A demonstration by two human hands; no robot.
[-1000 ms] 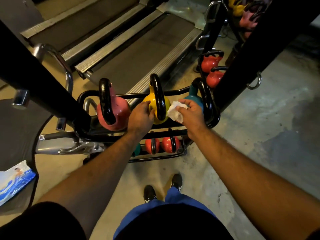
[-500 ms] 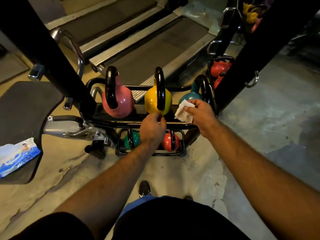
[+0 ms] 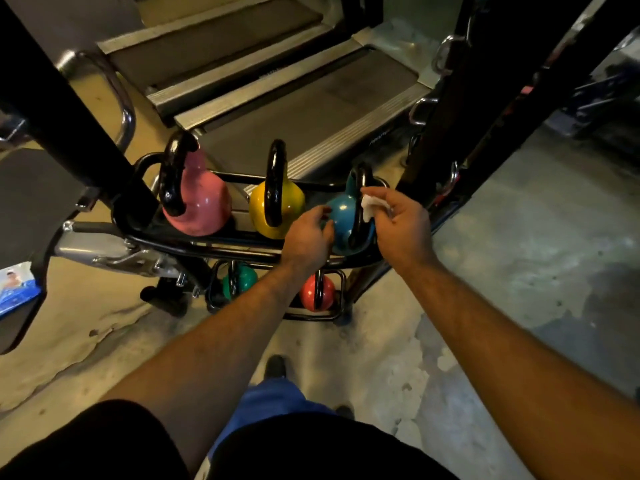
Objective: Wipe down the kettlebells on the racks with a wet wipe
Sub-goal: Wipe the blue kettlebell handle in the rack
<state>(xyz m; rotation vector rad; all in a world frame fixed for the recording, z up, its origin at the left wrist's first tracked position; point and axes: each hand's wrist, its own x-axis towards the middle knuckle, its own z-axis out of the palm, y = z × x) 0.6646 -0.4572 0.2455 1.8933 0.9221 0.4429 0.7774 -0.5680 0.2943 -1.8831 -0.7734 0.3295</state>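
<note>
My right hand pinches the wipe against the blue kettlebell handle, my left hand rests loosely curled on its body; next I should rub along the handle.

Both hands, left and right, now at blue kettlebell.

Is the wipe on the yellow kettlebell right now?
No, the right hand holds the wet wipe against the blue kettlebell's handle.
</note>
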